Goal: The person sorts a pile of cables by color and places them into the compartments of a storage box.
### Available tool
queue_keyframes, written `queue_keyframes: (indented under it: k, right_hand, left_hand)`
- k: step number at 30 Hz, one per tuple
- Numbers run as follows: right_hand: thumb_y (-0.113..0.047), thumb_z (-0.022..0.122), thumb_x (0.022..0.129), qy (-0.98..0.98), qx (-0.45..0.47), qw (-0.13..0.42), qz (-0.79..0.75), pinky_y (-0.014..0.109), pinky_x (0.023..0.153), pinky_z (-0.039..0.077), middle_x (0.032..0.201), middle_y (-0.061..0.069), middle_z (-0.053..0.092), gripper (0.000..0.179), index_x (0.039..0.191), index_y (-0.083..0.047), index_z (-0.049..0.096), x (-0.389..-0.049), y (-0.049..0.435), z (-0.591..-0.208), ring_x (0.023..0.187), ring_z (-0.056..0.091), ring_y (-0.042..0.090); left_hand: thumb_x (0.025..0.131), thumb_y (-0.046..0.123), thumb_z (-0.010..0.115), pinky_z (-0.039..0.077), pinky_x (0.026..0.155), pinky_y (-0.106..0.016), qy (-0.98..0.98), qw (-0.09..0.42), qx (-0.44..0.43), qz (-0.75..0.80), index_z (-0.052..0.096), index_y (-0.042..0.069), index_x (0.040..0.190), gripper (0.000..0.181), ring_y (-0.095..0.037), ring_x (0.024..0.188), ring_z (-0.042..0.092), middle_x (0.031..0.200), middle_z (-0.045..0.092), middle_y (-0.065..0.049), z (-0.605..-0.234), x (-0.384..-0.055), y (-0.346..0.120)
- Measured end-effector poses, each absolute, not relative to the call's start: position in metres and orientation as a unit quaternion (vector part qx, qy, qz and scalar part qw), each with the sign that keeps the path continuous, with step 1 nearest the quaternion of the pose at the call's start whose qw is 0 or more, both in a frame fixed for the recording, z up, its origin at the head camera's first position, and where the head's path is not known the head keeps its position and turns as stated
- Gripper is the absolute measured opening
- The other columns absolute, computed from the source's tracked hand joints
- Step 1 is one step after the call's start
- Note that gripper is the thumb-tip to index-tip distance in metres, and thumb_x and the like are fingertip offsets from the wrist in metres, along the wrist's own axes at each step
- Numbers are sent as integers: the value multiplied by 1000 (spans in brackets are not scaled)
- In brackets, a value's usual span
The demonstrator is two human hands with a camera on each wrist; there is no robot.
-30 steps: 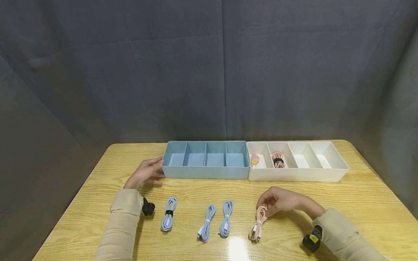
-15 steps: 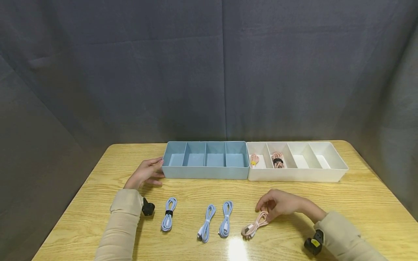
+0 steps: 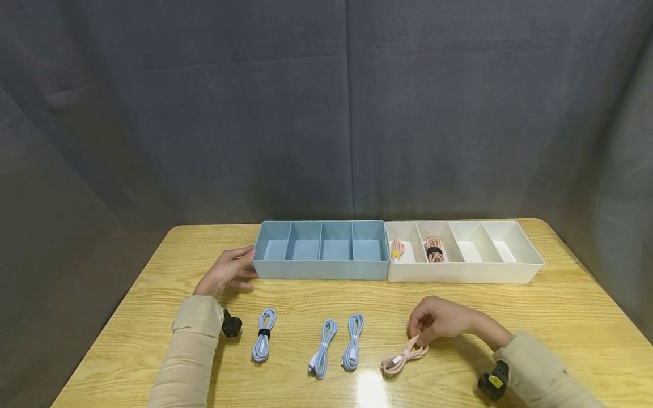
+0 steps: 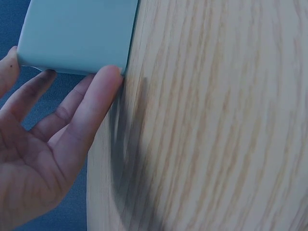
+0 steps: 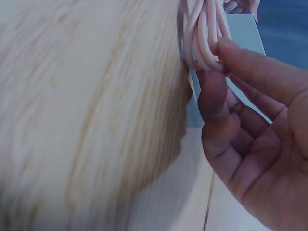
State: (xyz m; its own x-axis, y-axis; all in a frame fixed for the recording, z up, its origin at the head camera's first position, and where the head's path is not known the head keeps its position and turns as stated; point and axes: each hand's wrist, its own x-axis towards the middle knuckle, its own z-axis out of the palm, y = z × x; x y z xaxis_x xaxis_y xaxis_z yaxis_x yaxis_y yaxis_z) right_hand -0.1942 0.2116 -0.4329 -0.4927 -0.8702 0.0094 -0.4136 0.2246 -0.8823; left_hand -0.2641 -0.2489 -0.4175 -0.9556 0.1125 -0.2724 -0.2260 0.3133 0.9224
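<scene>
Lengthwise, the pink cable point(image 3: 405, 359) slants near-left, plug end point(image 3: 395, 360) foremost, right hand point(image 3: 442, 318) fingers point(image 5: 214, 96) pinching its far loop.

I wear beige sleeves. My left sleeve point(image 3: 181, 362), at the lower left of the head view, is softly creased and ends in a broad left cuff point(image 3: 198, 313). My right sleeve point(image 3: 553, 381), at the lower right, is the same beige, with its own wide right cuff point(image 3: 525, 354). A small black left wrist camera point(image 3: 231, 324) sits by one; the black right wrist camera point(image 3: 490, 386) bears a yellow patch point(image 3: 495, 382). My fingers point(image 4: 94, 98) are bare.
</scene>
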Motion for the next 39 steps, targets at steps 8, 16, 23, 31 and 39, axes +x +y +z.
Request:
queue_keyframes:
  k: [8,16,23,31,39]
  right_hand:
    - [4,67,75,747,-416,231,-464,16,48,46,68,12,62,5,79,2,64,-193,220,-433,61,52,0]
    - [5,65,78,750,-366,233,-499,20,42,46,66,8,62,4,80,1,64,-191,232,-431,55,50,2]
    - [5,61,82,757,-354,214,-506,28,39,47,64,11,62,6,82,0,64,-192,241,-425,51,52,9]
    - [7,60,83,783,-303,170,-516,31,47,52,69,3,62,4,84,3,61,-193,249,-419,57,58,13]
    - [0,61,84,813,-238,97,-523,32,50,52,70,5,61,9,86,9,60,-188,253,-410,58,57,15]
  left_hand:
    - [96,33,45,56,69,-40,795,145,-36,588,28,7,143,57,-33,98,60,126,45,-31,-418,-264,-250]
    - [96,34,45,56,69,-41,795,147,-33,588,27,7,143,57,-33,98,60,125,46,-31,-419,-264,-250]
    - [97,32,44,56,70,-42,795,148,-32,587,26,6,144,56,-33,98,60,125,47,-31,-418,-265,-250]
    - [97,30,43,56,69,-41,798,145,-31,585,26,6,144,55,-33,98,60,125,46,-31,-419,-265,-250]
    - [98,30,43,56,69,-41,797,147,-33,585,26,6,144,54,-33,98,60,125,46,-31,-418,-265,-250]
